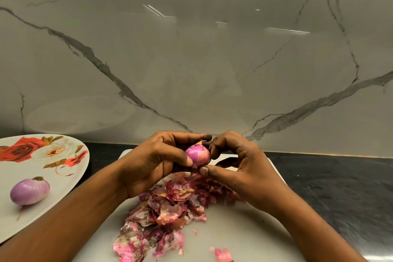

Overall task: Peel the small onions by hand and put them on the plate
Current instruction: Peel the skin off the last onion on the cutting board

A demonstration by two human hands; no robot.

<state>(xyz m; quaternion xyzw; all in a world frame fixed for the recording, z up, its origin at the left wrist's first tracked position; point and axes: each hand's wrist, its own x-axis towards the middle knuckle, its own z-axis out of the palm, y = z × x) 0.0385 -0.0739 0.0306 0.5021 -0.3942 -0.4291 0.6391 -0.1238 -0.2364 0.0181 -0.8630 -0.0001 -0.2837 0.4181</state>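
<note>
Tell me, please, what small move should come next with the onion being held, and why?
Probably pull the remaining skin off near the tip: the onion, pinched between left hand and right hand over the peels, shows darker patches and a dry tip, so it seems not ready for the plate.

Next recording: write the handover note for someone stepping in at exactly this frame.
Hands: the left hand and right hand both grip the held onion above the cutting board, fingers near its tip.
Things: the plate at left carries one peeled onion; a peel pile lies on the board.
Done: one onion plated.
Left: strip any skin remaining on the held onion, set it on the plate. No other onions in view.
</note>
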